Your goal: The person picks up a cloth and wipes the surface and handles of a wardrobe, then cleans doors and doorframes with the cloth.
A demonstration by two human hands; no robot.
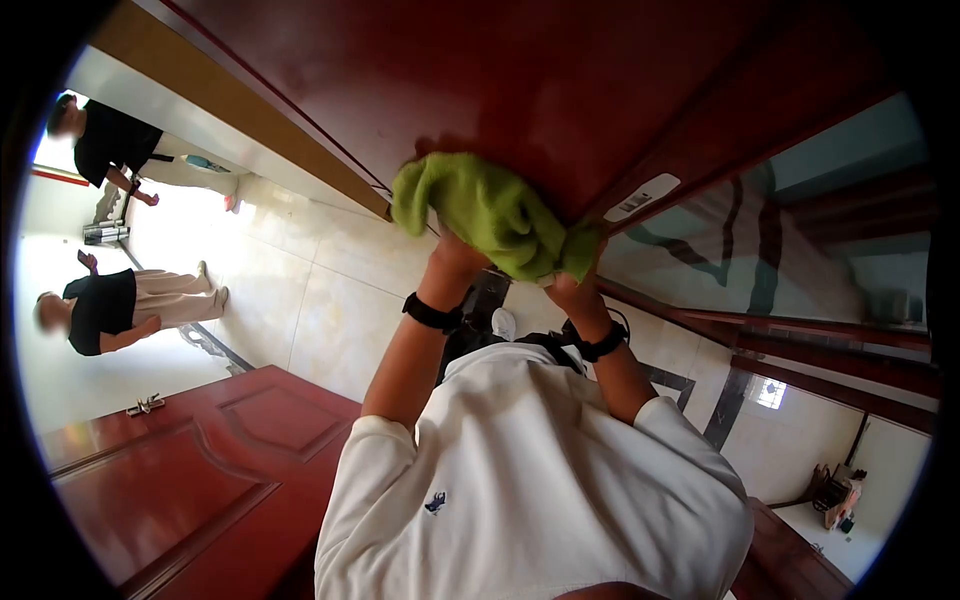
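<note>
A bright green cloth (pixel 490 208) lies bunched against the dark red, glossy wooden panel (pixel 480 80) above me. My left hand (pixel 460 252) is closed on its lower left part, with most of the fingers hidden behind the folds. On the lower right, my right hand (pixel 576 284) grips the end of the cloth near the panel's edge. Both wrists wear black bands. Close to the right hand, a pale label or plate (pixel 642 198) with dark marks sits on the red frame, beside a glass pane (pixel 740 240).
A red panelled door (pixel 210 470) with a metal handle (pixel 146 405) stands at lower left. Two people in dark tops (pixel 105 310) (pixel 110 140) stand on the pale tiled floor (pixel 300 260) at left. Small items (pixel 840 497) lie at far right.
</note>
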